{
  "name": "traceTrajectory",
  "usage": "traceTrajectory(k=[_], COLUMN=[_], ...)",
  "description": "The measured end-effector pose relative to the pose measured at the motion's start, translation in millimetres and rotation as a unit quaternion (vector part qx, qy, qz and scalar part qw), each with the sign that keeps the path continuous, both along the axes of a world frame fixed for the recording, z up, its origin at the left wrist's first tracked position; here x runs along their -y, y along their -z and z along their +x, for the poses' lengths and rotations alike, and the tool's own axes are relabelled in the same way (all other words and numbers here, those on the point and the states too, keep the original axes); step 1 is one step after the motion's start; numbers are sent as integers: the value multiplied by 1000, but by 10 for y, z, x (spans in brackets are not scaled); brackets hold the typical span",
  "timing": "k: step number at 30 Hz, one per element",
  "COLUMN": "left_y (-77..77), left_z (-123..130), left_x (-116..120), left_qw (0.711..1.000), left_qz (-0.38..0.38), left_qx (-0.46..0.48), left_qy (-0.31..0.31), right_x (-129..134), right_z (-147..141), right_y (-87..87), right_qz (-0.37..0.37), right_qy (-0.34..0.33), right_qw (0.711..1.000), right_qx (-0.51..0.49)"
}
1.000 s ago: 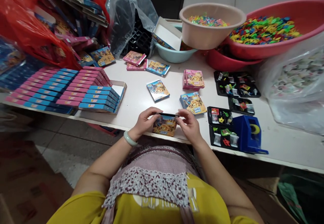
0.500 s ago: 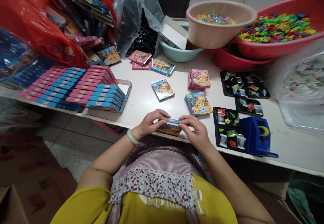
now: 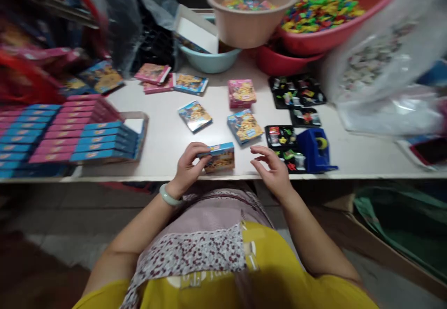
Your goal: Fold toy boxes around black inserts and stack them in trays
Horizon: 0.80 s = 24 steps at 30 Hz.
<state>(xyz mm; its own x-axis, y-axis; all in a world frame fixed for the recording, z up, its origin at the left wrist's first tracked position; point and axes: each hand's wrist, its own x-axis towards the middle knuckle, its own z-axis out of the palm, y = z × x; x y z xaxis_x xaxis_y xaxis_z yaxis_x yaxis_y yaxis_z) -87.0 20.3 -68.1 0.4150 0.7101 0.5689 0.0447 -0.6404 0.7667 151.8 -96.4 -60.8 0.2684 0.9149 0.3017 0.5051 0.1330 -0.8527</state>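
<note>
My left hand pinches a small blue cardboard box by its left end. The box stands on edge near the table's front, its blue narrow side up and its printed face toward me. To the right of it, my right hand is apart from the box, thumb and fingers spread with nothing between them. Beyond the hands lie another blue box, a blue box with a white edge and a pink box. Black trays with small packets and toys lie just past my right hand.
A blue tape dispenser stands right of the trays. Rows of pink and blue boxes fill the left side. At the back are a beige basin, a red basin of colourful pieces and a light-blue basin. Plastic bags lie right.
My right hand has let go of the box and moved off to the right. My left hand still holds it. The view has turned to the right.
</note>
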Motion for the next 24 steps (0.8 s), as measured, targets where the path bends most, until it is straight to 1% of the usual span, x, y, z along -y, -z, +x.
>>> traceTrajectory(k=[1,2,3,5,6,7,9,11,15,18,20,22,24], left_y=[15,34,54,97,112,122,118,99,96,124,135,133,119], left_z=[32,51,57,48,38,29,14,6,-2,-13,-21,-25,-20], left_x=[15,19,10,-41,-74,-106,-150,-168,-176,-189,-196,-195,-186], left_qw=[1000,999,998,994,992,991,990,990,990,989,989,988,989], left_qz=[22,43,62,97,112,121,126,122,114,109,106,102,98], left_qx=[9,10,1,-33,-41,-48,-54,-60,-70,-73,-84,-93,-91], left_qy=[-13,-24,-32,-32,-33,-35,-40,-44,-48,-61,-65,-65,-67], right_x=[136,288,446,744,863,951,1033,1020,921,886,893,923,962], right_z=[229,474,722,1170,1348,1489,1655,1702,1676,1671,1655,1610,1542], right_y=[-10,-16,-17,-8,3,17,47,61,49,100,184,285,370], right_qz=[-18,-37,-58,-100,-122,-146,-193,-222,-219,-187,-135,-81,-53], right_qy=[60,125,190,304,341,361,363,346,334,325,336,355,368], right_qw=[998,989,974,931,911,895,881,881,893,916,931,930,923], right_qx=[31,68,107,174,198,217,234,235,207,140,47,-45,-93])
